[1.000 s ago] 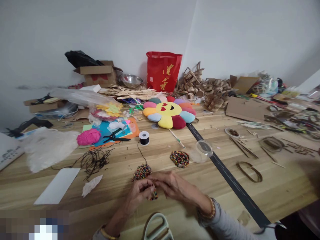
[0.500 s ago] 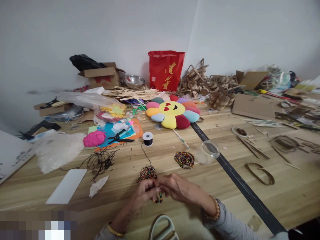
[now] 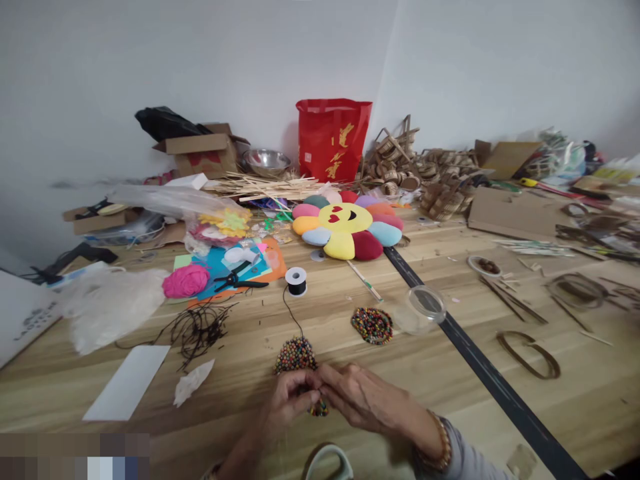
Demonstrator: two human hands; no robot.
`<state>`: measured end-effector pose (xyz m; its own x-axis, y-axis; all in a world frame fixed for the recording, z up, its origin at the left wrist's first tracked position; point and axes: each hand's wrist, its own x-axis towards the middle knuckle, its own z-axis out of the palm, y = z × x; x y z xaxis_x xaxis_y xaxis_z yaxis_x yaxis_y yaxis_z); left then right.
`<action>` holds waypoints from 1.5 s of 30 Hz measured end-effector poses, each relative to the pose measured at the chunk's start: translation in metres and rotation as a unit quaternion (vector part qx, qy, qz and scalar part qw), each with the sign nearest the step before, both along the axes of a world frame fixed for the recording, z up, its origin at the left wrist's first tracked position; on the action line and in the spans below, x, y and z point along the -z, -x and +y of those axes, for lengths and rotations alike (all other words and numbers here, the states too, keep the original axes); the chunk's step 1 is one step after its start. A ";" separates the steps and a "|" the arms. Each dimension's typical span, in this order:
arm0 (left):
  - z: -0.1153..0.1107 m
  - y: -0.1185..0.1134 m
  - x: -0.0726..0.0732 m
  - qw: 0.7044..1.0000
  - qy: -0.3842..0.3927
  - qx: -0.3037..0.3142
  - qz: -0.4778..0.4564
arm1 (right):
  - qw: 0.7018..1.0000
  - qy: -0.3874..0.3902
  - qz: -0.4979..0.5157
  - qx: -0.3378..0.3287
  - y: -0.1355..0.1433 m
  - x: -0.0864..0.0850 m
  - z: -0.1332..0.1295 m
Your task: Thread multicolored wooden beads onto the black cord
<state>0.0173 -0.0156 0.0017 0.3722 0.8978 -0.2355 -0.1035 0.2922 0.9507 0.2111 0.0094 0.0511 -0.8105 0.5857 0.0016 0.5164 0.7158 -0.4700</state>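
Note:
My left hand is pinched closed on a strand of small multicoloured beads, which hangs below its fingertips. My right hand meets it, its fingers pressed together; what lies between them is hidden. Just beyond my left hand lies a rounded mass of beadwork, partly covered by the fingers. Thin black cord runs from it to a white spool standing upright. A coiled bundle of colourful beads rests on the table beyond my right hand.
A pale scissor-like handle lies near my body. A clear round lid lies beside a black strip. On the left are tangled black cord, pliers and pink yarn. Behind lie a flower cushion and a red bag.
My right hand has shifted slightly right and down, and its fingertips have drawn a little apart from the left hand's. The whole view has moved slightly too.

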 end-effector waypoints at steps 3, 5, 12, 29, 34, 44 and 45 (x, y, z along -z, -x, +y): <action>0.002 0.001 0.000 1.000 -0.010 0.010 0.011 | 1.000 -0.013 -0.001 0.008 0.000 0.001 -0.001; 0.002 0.001 0.000 1.000 -0.014 0.013 0.024 | 1.000 -0.015 -0.004 0.008 0.000 0.001 0.000; 0.001 -0.002 -0.002 1.000 -0.020 0.005 -0.005 | 1.000 0.019 0.022 0.005 -0.001 0.004 0.005; -0.002 -0.002 0.000 0.999 -0.013 0.018 -0.041 | 0.994 -0.096 -0.041 -0.015 0.000 0.004 -0.003; -0.002 -0.004 0.005 0.999 -0.048 0.020 -0.009 | 0.993 -0.103 -0.055 -0.026 0.005 0.006 -0.005; -0.004 -0.007 -0.003 0.987 -0.100 -0.073 0.101 | 0.995 0.052 0.076 0.045 0.003 0.010 0.002; -0.004 -0.007 -0.004 0.983 -0.113 -0.084 0.119 | 0.992 0.075 0.089 0.052 0.002 0.010 0.003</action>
